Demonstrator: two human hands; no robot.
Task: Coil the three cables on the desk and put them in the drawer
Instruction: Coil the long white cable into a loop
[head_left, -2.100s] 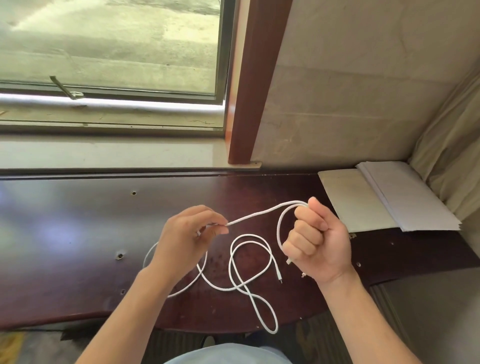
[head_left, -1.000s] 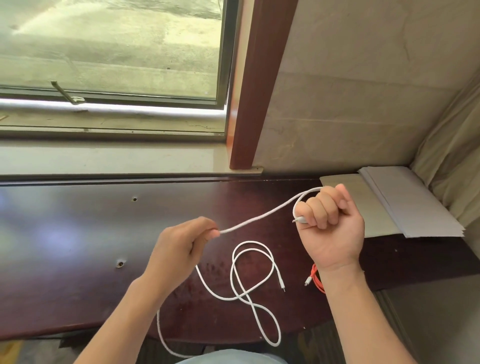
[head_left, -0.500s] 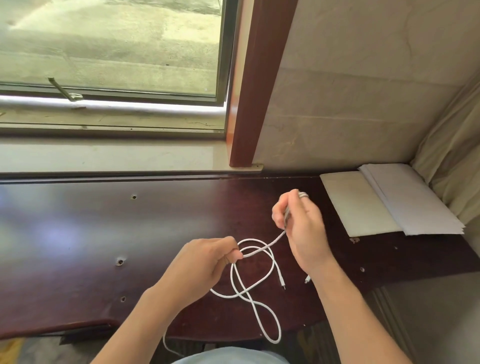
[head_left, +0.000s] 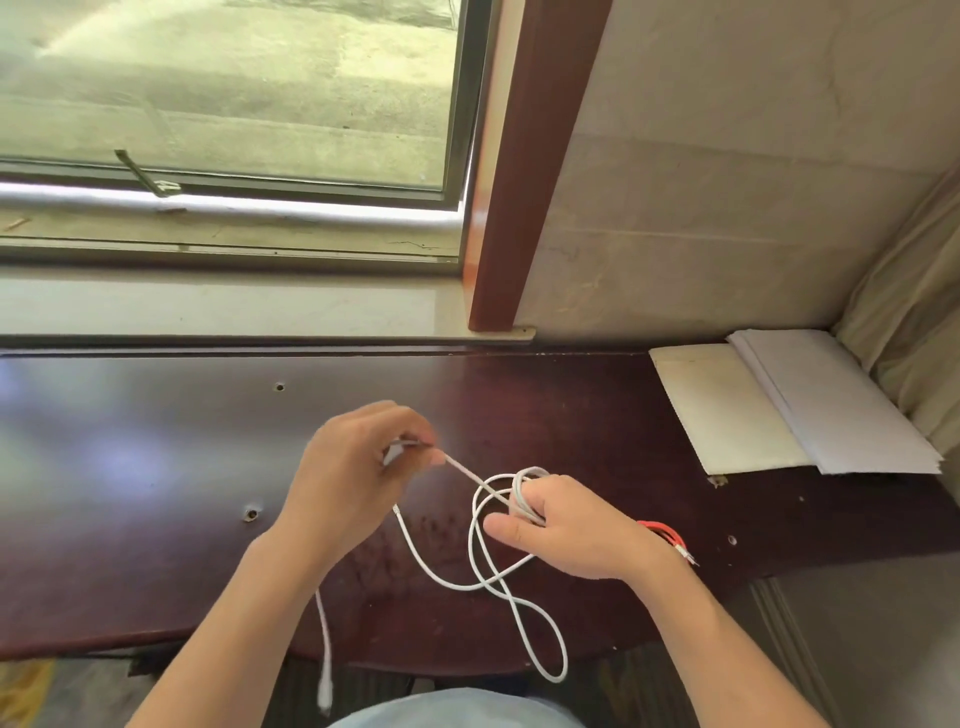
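Dark desk (head_left: 156, 467): both hands' fingers (head_left: 410, 447) pinch thin white cable (head_left: 467, 475), partly coiled.

Desk (head_left: 156, 441): dark wood, glossy, scuffed dull just below the right hand (head_left: 566, 525). White cable (head_left: 498, 587) wound on that hand: smooth, matt plastic look. Papers (head_left: 810, 405) well right of grip: matt. Window post (head_left: 524, 171): glossy reddish wood. Wall (head_left: 727, 156): matt, stone-like.
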